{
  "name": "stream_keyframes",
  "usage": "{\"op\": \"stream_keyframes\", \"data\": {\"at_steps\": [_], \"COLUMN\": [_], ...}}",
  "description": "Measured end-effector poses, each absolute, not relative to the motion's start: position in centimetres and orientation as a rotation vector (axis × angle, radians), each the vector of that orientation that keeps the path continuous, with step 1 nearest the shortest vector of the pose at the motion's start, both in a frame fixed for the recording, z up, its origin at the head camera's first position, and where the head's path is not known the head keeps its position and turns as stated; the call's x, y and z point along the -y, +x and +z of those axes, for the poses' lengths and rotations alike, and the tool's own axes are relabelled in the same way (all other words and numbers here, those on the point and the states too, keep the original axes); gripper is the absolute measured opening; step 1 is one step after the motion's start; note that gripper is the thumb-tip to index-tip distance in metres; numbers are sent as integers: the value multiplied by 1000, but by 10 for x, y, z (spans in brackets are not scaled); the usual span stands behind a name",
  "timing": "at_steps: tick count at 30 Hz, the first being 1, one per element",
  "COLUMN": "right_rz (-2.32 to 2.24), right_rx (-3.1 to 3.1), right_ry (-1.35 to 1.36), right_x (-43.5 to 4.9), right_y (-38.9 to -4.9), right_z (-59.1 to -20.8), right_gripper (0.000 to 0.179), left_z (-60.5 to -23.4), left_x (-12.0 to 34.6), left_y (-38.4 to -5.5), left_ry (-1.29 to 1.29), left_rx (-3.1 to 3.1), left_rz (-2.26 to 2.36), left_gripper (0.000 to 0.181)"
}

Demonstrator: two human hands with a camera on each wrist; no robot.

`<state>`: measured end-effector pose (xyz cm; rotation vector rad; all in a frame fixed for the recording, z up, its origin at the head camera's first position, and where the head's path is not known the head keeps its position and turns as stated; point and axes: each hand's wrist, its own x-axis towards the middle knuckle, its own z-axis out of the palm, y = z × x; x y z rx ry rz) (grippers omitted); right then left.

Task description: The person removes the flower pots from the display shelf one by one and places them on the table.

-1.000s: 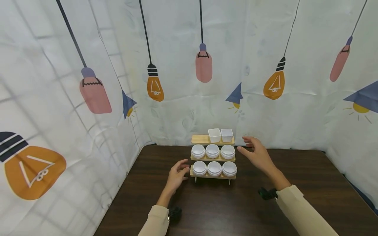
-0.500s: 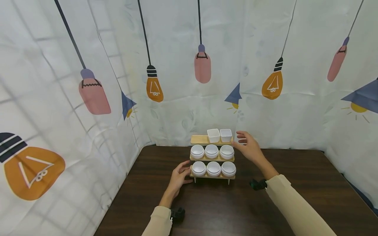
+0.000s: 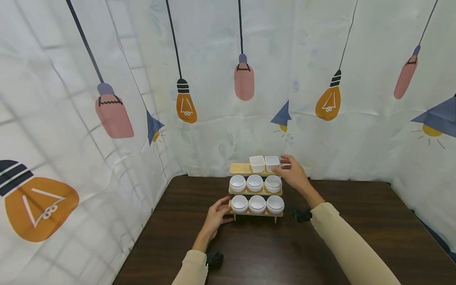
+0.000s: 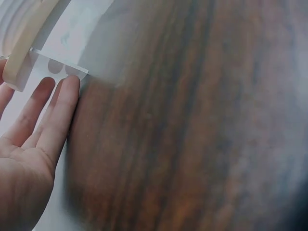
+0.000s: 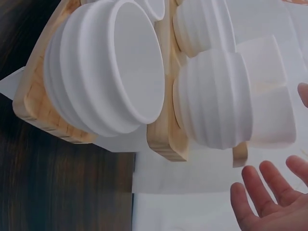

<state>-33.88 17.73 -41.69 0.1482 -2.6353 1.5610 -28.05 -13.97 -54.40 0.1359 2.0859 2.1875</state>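
Note:
A three-tier stand with wooden shelves (image 3: 240, 169) and clear side panels (image 4: 60, 67) stands at the table's back. White square pots (image 3: 257, 164) sit on its top tier, the right-hand one (image 3: 272, 161) nearest my right hand (image 3: 295, 174). Round ribbed white pots (image 3: 257, 203) fill the two lower tiers. My right hand's fingers spread beside that square pot; the right wrist view shows a gap between fingertips (image 5: 249, 174) and pots. At the lower tier's left end, my left hand (image 3: 215, 217) touches the stand, straight fingers (image 4: 62, 108) against the clear panel.
The dark wood-grain table (image 3: 270, 253) extends in front of the stand and to both sides. Directly behind the stand hangs a white curtain (image 3: 213, 138) printed with lamps and bulbs. Another stretch of it runs along the table's left edge.
My right hand has moved left and slightly up, to the right-hand square pot. My left hand has shifted a little right, onto the stand's lower left end. The pots stay put.

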Motion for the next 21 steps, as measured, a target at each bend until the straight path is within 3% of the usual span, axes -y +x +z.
{"op": "stream_keyframes", "data": {"at_steps": [21], "right_rz": [1543], "right_rx": [2575], "right_ry": [198], "right_x": [-162], "right_y": [-359], "right_z": [-420], "right_gripper": [80], "left_z": [-548], "left_x": [143], "left_y": [-280], "left_ry": [212], "left_rx": [-2055], "left_rz": [2168], "left_gripper": [46]}}
